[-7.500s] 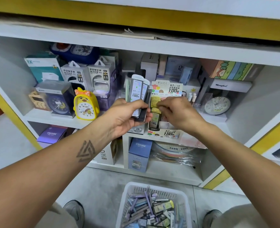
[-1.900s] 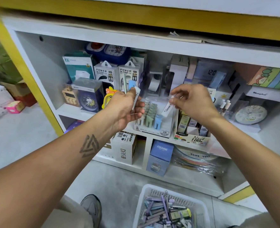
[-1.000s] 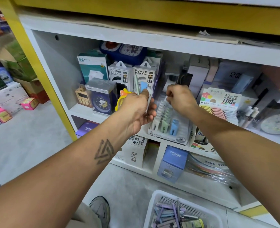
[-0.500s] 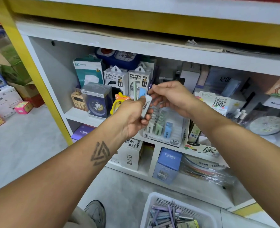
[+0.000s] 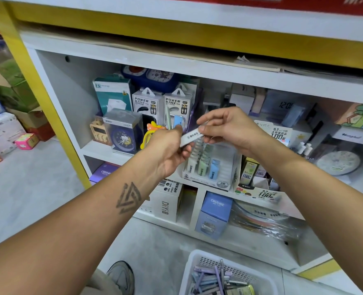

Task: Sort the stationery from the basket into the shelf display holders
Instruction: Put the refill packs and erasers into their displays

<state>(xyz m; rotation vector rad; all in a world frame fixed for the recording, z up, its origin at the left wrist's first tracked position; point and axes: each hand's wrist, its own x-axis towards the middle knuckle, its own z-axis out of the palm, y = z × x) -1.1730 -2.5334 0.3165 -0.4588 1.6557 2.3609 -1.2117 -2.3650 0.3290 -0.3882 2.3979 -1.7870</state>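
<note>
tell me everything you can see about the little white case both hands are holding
The white case is a slim, flat stick that looks like plastic, with a small logo and dark printed characters on its face. It is tilted, right end higher, in the air above the clear display holder. The left hand grips its lower end; the right hand pinches the upper end.

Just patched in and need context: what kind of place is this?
Most likely a stationery or general goods shop: boxed power banks, packaged clocks and a pencil lead holder fill the shelf.
</note>
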